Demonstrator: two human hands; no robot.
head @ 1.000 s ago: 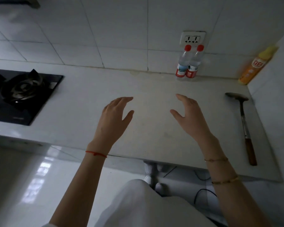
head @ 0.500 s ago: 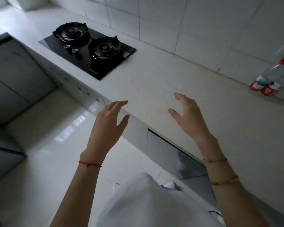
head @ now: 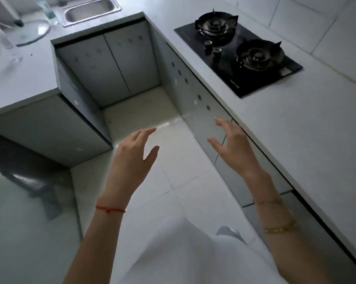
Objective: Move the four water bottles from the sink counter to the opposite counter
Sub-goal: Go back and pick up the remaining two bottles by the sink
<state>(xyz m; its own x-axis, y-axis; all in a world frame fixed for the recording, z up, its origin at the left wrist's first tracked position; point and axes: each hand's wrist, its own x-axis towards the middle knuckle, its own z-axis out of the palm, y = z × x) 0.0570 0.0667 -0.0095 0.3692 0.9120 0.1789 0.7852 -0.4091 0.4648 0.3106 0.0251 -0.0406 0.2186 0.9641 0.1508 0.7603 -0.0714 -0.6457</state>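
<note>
The floor [head: 185,181] fills the middle of the view, directly beneath both grips. The right-hand table [head: 296,140] runs along the outer side of the right grip and is cut off at the right edge. The sink-side table [head: 25,78] lies far ahead and left of the left grip; its left part is cut off.

Two clear, blurred shapes at the top-left corner, bottle A [head: 5,37] and bottle B [head: 48,9], may be water bottles; labels and caps cannot be made out, and both are cropped. A round glass lid [head: 31,31] lies between them. No other bottles are identifiable.

The sink [head: 91,11] is beyond the left grip, basin contents not discernible. The gas hob [head: 238,54] sits on the right-hand table, ahead of the right grip.

Left hand [head: 132,160]: fingers spread, released, holding nothing. Right hand [head: 234,152]: fingers spread, released, holding nothing. Both hang in the air above the floor, apart from each other.
</note>
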